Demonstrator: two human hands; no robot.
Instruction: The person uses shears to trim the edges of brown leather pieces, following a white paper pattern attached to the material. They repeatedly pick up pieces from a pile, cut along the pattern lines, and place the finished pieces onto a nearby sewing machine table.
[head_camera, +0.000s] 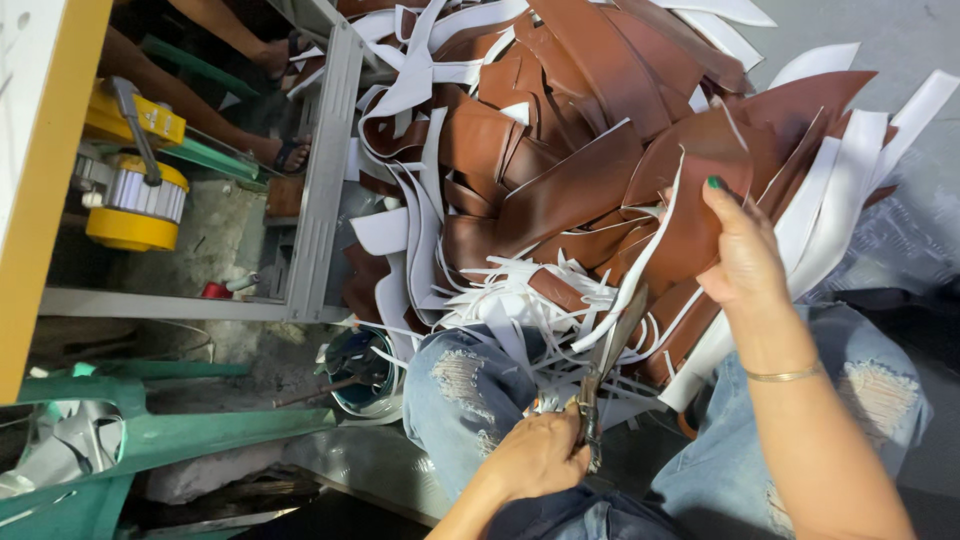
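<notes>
The left hand (540, 455) is closed around the handles of a pair of scissors (605, 375), whose dark blades angle up and away from it into a brown leather piece (690, 225) edged in white. The right hand (745, 255) grips that same piece from its far side, fingers curled over the leather with a green-painted nail showing on top — a thin gold bangle (785, 375) sits on the wrist behind it. Just below the scissors lies a tangle of narrow white trimmings (520, 300), spilling onto the person's lap in torn blue jeans (465, 395). Beyond the scissors, further from the person, a large heap of brown leather offcuts (560, 150) with white backing covers the floor. To the left of the scissors stands a grey metal frame (325, 170), and past it a yellow motor (130, 195) under a machine table. Another person's sandalled feet (290, 150) rest by that frame. Near the left knee sits a small round tin (360, 385) — and a green metal stand (150, 430) lies further left.
</notes>
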